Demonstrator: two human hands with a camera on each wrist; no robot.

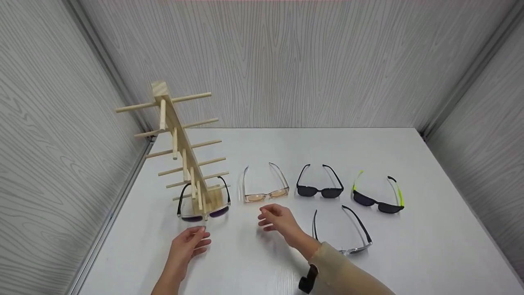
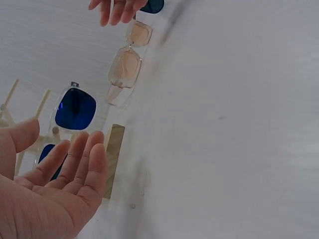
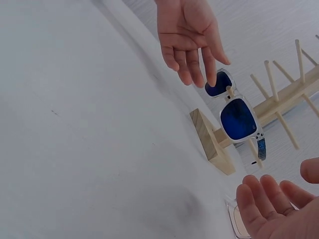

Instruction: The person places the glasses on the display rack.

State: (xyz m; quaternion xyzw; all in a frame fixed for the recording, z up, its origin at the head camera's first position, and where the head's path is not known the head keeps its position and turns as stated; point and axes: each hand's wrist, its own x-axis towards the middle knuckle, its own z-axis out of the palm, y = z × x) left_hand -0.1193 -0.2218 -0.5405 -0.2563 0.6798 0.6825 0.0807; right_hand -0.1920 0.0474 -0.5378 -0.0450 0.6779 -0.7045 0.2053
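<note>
Clear-framed sunglasses with dark blue lenses (image 3: 238, 119) sit low on the wooden peg rack (image 1: 180, 127), their bridge at a bottom peg and their dark temples reaching back on either side of the post. My left hand (image 1: 185, 250) is just in front of these sunglasses, fingers loosely bent and holding nothing. Over the tabletop to the right, my right hand (image 1: 282, 223) is also relaxed and holds nothing. It is nearest to the pale clear glasses with peach lenses (image 1: 256, 198), which lie behind it on the table with temples pointing away.
Black sunglasses (image 1: 330, 192) lie right of the peach pair, and black-and-yellow sunglasses (image 1: 389, 207) farther right. Glasses with a clear front and black temples (image 1: 360, 223) lie beside the right forearm, partly hidden by it. The rack's pegs stick out sideways and forward. Grey wood-grain panels (image 1: 262, 61) enclose the table.
</note>
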